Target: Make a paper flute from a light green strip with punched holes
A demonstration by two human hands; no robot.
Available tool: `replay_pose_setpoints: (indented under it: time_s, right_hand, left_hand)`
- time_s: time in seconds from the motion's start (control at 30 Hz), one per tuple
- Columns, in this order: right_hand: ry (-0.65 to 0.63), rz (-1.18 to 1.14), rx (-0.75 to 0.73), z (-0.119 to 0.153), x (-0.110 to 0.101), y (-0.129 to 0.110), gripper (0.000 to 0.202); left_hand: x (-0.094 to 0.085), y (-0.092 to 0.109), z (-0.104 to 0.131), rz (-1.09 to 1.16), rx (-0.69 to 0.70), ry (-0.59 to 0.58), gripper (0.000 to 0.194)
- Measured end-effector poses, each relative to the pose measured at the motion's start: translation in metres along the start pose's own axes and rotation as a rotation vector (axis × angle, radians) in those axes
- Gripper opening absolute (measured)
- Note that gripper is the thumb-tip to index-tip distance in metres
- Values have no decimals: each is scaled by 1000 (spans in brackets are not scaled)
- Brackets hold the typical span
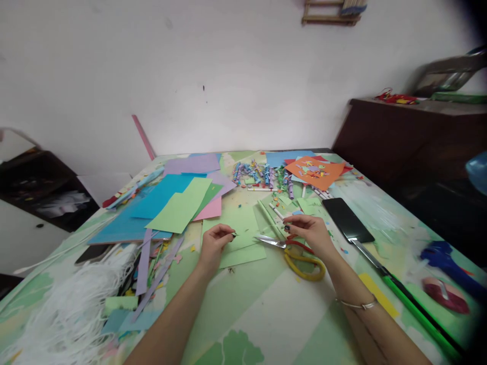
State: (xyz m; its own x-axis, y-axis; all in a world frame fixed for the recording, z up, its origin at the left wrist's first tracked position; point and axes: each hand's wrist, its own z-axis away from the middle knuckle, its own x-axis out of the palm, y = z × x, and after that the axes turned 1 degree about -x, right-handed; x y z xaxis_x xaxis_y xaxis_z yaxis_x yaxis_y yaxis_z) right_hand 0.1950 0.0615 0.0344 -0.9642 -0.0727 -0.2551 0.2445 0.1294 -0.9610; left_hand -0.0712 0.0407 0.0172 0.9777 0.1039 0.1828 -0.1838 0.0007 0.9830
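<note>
My left hand [217, 242] has its thumb and fingertips together over light green paper sheets [243, 253]; anything between them is too small to make out. To the right, my right hand [306, 230] is also pinched, near a narrow folded green strip [271, 218] and a white stick [276, 211]; what it holds is unclear. Scissors with red and yellow handles [304, 263] lie partly under my right hand, their blades pointing left toward the green sheets.
Coloured sheets [182, 203] and white string [79, 299] lie on the left. Curled paper pieces [262, 175] and an orange sheet [315, 173] are at the back. A black phone [348, 220], a green-handled cutter [414, 309] and a blue glue gun [452, 263] lie right.
</note>
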Motion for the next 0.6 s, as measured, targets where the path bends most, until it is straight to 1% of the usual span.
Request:
replay_pose_setpoints:
  time_s: [0.07,0.13,0.23,0.3,0.37,0.43,0.53,0.6]
  right_hand:
    - [5,86,-14,-1,0,1,37]
    - [29,215,-31,-4,6,3,33]
    - [81,443,-59,-9,21,5,21]
    - [102,572,-67,-15,32,7,13]
    - [119,661,-75,-21,41,8,13]
    - [143,708,-114,-25,48,6,14]
    - [198,701,-255,-25,54,-3,8]
    - [238,664,-370,-17,58,-15,11]
  left_hand:
    - [-2,-1,-1,-48,-13,-39,8]
    - [-2,-1,-1,-117,-49,-120,8]
    - [2,0,2,-215,-80,-240,10]
    - [5,0,4,-248,-50,-264,17]
    - [6,1,4,-255,11,-243,26]
    - [5,2,4,-241,79,-199,30]
    - [3,8,4,-209,159,-101,23]
    - [5,15,7,-180,197,-53,22]
